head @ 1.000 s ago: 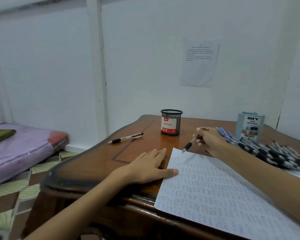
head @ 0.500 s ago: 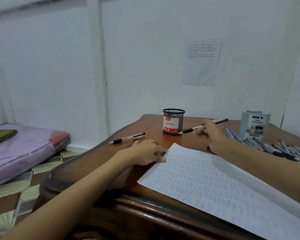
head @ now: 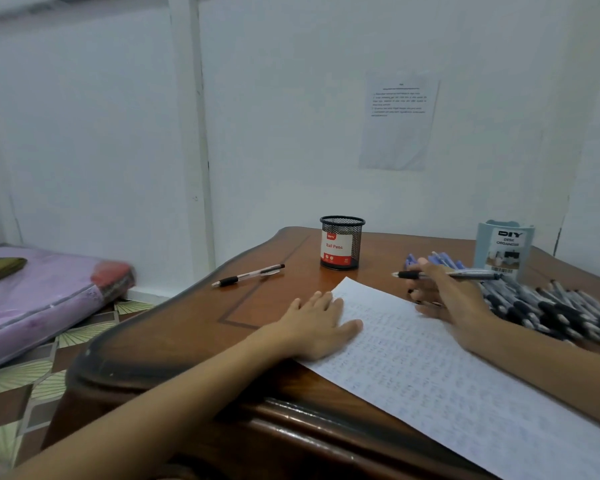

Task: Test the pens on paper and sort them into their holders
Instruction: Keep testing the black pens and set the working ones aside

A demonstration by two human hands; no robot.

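A white sheet of paper [head: 440, 375] covered in small scribbles lies on the wooden table [head: 194, 327]. My left hand [head: 317, 323] rests flat on the paper's left corner. My right hand [head: 444, 296] holds a black-grip pen [head: 465, 274] level above the paper's far edge, tip pointing left. A black mesh holder [head: 342, 243] with a red "Ball Pens" label stands at the back. A pale blue organizer [head: 504, 249] stands at the right. A heap of pens [head: 548, 306] lies beside it. One loose pen [head: 248, 275] lies on the table to the left.
The table's front edge [head: 291, 410] runs close below my arms. A mattress [head: 39, 296] lies on the tiled floor at the left. A printed sheet [head: 397, 123] hangs on the white wall behind the table.
My right hand has drawn the pen back from near the mesh holder toward the paper. My left hand went from curled fingers back to lying flat on the paper's corner.
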